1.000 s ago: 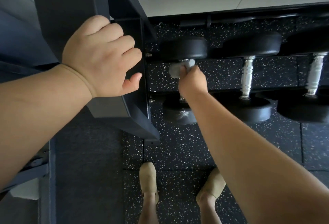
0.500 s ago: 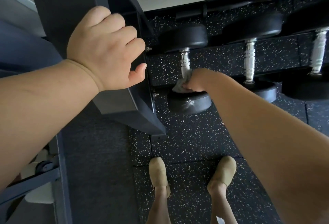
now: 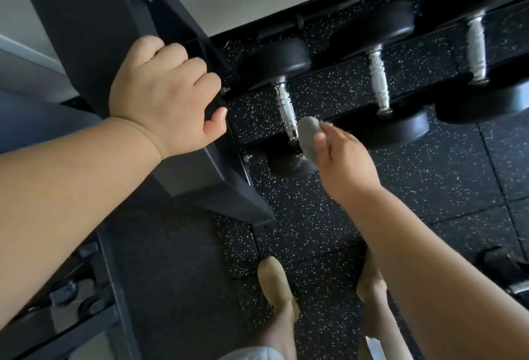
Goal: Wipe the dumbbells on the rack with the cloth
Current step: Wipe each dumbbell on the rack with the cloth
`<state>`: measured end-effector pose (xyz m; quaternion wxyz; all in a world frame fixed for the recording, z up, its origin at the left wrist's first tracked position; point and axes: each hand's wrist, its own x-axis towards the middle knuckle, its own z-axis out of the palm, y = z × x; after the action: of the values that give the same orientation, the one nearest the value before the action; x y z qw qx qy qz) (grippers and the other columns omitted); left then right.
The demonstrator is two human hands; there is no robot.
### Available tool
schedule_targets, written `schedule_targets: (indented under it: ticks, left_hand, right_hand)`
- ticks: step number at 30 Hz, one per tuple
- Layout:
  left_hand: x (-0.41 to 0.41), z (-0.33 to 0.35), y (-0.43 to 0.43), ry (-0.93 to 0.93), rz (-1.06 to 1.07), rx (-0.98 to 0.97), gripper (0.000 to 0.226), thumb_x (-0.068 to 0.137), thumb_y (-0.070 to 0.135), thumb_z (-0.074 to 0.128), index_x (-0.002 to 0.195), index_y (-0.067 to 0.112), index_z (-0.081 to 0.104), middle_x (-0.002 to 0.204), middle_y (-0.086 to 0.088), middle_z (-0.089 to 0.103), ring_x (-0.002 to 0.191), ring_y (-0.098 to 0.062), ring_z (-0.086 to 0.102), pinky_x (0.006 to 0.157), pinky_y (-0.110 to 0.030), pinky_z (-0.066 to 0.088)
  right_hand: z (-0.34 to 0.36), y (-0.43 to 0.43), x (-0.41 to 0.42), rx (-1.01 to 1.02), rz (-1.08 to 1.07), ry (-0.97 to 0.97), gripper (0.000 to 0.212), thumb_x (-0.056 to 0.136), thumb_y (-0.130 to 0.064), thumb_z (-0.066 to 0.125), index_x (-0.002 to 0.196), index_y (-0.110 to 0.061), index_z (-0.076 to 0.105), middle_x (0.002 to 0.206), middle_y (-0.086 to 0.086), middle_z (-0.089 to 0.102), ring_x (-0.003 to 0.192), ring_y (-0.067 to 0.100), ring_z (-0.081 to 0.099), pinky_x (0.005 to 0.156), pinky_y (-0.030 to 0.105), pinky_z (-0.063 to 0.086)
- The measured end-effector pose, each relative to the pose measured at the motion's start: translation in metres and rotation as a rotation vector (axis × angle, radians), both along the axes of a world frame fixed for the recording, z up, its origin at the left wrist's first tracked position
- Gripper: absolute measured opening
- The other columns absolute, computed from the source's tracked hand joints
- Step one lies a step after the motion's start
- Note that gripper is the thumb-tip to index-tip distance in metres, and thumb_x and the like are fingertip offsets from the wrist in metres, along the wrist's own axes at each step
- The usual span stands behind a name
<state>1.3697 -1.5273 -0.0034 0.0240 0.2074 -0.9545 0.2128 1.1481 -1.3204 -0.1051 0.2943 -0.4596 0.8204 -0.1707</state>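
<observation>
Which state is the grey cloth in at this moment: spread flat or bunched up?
Bunched up. The cloth shows as a rounded wad held in the right hand, beside the leftmost dumbbell's handle, with no flat edge or corner visible.

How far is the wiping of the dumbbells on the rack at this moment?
Nothing visibly proves any dumbbell finished. In hand: the right hand holds the grey cloth beside the chrome handle of the leftmost dumbbell, near its front head; whether the cloth touches it is unclear. The left hand grips the rack upright. Left: probably the two dumbbells to the right, which no hand or cloth touches.
</observation>
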Motion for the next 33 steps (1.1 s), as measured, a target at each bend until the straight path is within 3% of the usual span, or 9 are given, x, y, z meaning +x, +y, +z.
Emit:
schedule_targets:
  ticks: [3,6,8,12,18,23,25,29,33]
  left_hand:
    - [0.000,0.001,0.000,-0.024,-0.023,0.015,0.044,0.098,0.047,0.039,0.081,0.012,0.061,0.071,-0.005,0.052,0.075,-0.034,0.052,0.084,-0.048,0.038]
    - [0.000,0.002,0.000,-0.058,-0.067,0.040,0.046,0.098,0.048,0.038,0.079,0.012,0.060,0.069,-0.004,0.048,0.073,-0.032,0.050,0.082,-0.047,0.037]
    - [0.000,0.002,0.001,-0.070,-0.076,0.045,0.046,0.098,0.048,0.037,0.079,0.012,0.060,0.069,-0.004,0.048,0.073,-0.032,0.049,0.083,-0.047,0.036]
    - [0.001,0.002,0.002,-0.075,-0.058,0.040,0.047,0.100,0.048,0.036,0.080,0.012,0.059,0.070,-0.005,0.048,0.074,-0.033,0.048,0.084,-0.048,0.036]
    - [0.001,0.003,0.003,-0.097,-0.053,0.046,0.049,0.100,0.049,0.033,0.080,0.012,0.058,0.070,-0.004,0.046,0.075,-0.034,0.049,0.085,-0.049,0.036]
    - [-0.002,0.006,0.006,-0.113,-0.029,0.047,0.052,0.101,0.050,0.031,0.081,0.011,0.059,0.071,-0.006,0.050,0.076,-0.034,0.049,0.086,-0.049,0.034]
    - [-0.001,0.005,0.005,-0.105,-0.018,0.044,0.053,0.101,0.050,0.030,0.080,0.011,0.059,0.070,-0.006,0.049,0.075,-0.034,0.049,0.085,-0.049,0.034]
    - [0.003,0.000,0.003,-0.127,0.008,0.030,0.053,0.100,0.050,0.031,0.083,0.011,0.062,0.072,-0.007,0.052,0.078,-0.034,0.050,0.087,-0.049,0.032]
    - [0.001,0.003,0.003,-0.161,0.018,0.027,0.052,0.099,0.052,0.033,0.085,0.012,0.063,0.075,-0.007,0.053,0.082,-0.035,0.050,0.089,-0.049,0.031]
  right_hand:
    - [-0.025,0.000,0.041,0.197,0.128,0.105,0.071,0.104,-0.059,0.002,0.163,-0.023,0.019,0.169,0.013,0.021,0.157,0.037,0.012,0.128,0.057,0.011]
    - [-0.048,-0.010,0.082,0.237,0.069,0.182,0.066,0.104,-0.062,0.013,0.164,-0.035,0.014,0.173,0.009,-0.004,0.155,0.043,-0.015,0.121,0.057,-0.016]
    - [-0.052,-0.013,0.083,0.183,0.004,0.214,0.058,0.106,-0.056,0.021,0.161,-0.039,0.025,0.173,0.006,0.005,0.156,0.041,-0.008,0.123,0.057,-0.011]
    - [-0.066,0.012,0.054,0.004,0.036,0.162,0.053,0.106,-0.040,0.040,0.159,-0.031,0.036,0.168,0.009,0.025,0.155,0.040,0.016,0.125,0.059,0.018]
    - [-0.068,0.018,0.035,0.003,-0.447,-0.241,0.055,0.107,-0.044,0.035,0.161,-0.037,0.027,0.171,0.004,0.013,0.157,0.026,0.015,0.127,0.043,0.021]
    - [-0.054,0.026,0.105,0.066,-0.112,-0.046,0.064,0.103,-0.024,0.043,0.159,-0.043,0.020,0.169,0.016,-0.016,0.150,0.057,-0.019,0.121,0.068,0.005]
    - [-0.060,0.034,0.127,0.119,0.054,0.131,0.066,0.102,-0.032,0.047,0.162,-0.039,0.020,0.170,0.019,-0.016,0.147,0.059,-0.025,0.120,0.069,-0.006]
    - [-0.073,0.029,0.088,0.126,0.152,0.231,0.060,0.105,-0.058,0.031,0.161,-0.047,0.011,0.172,0.001,-0.016,0.152,0.049,-0.023,0.121,0.066,-0.012]
    - [-0.070,0.011,0.051,0.082,-0.021,0.142,0.066,0.105,-0.059,0.031,0.164,-0.032,0.018,0.172,0.007,0.010,0.157,0.043,0.003,0.128,0.054,0.000]
